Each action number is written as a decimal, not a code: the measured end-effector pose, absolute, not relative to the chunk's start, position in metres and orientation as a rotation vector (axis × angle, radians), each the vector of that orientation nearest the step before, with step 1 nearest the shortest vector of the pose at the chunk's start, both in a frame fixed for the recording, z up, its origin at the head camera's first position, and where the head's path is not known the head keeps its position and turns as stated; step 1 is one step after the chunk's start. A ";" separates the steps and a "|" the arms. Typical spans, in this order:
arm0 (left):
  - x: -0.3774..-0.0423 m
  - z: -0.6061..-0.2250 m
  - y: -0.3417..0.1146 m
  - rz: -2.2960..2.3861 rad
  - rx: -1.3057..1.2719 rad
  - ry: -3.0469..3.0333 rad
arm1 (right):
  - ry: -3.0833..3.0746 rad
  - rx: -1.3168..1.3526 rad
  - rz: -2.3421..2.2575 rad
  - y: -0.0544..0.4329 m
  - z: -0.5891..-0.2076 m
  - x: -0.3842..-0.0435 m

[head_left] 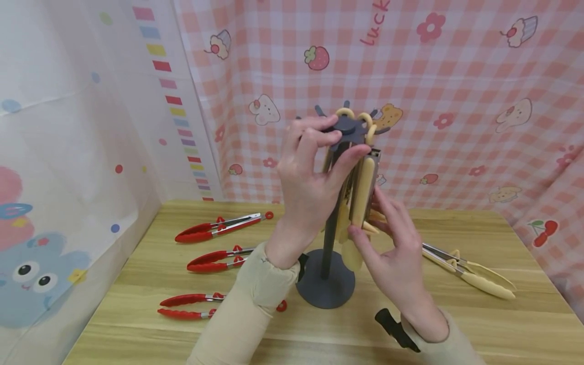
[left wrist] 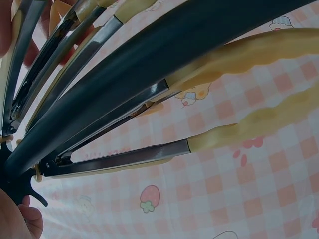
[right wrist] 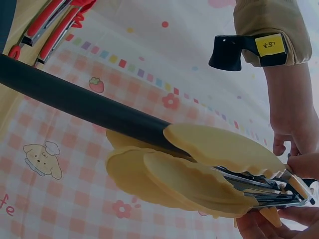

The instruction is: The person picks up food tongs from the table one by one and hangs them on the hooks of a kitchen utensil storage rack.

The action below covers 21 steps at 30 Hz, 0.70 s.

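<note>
A dark grey stand (head_left: 326, 291) with a round base, a post and a hooked top (head_left: 349, 126) stands upright on the table. My left hand (head_left: 307, 170) grips the hooked top, fingers over it and thumb stretched across the front. My right hand (head_left: 399, 258) holds a pair of cream-tipped metal tongs (head_left: 363, 190) by its arms, close beside the post, head downward. Other cream tongs (left wrist: 214, 142) hang from the hooks by their ring ends, heads spreading around the post in the left wrist view. Cream tong heads (right wrist: 199, 184) overlap one another in the right wrist view.
Three red tongs (head_left: 193, 236) lie on the left of the wooden table (head_left: 137, 274), the nearer ones partly behind my left sleeve (head_left: 242, 319). Another pair of cream tongs (head_left: 485, 285) lies on the right. A pink checked curtain (head_left: 292, 167) hangs behind.
</note>
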<state>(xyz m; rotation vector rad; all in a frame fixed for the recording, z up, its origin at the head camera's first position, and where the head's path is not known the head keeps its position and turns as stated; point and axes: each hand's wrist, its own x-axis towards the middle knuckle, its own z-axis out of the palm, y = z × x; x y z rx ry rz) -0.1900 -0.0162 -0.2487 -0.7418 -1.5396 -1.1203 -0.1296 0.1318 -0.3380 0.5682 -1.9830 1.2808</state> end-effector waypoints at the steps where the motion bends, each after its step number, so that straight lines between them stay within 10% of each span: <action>1: -0.190 -0.249 -0.016 -1.121 -0.741 -1.540 | -1.979 0.572 1.277 0.132 -0.339 -0.130; 21: -0.190 -0.248 -0.017 -1.128 -0.747 -1.547 | -1.942 0.607 1.223 0.132 -0.347 -0.132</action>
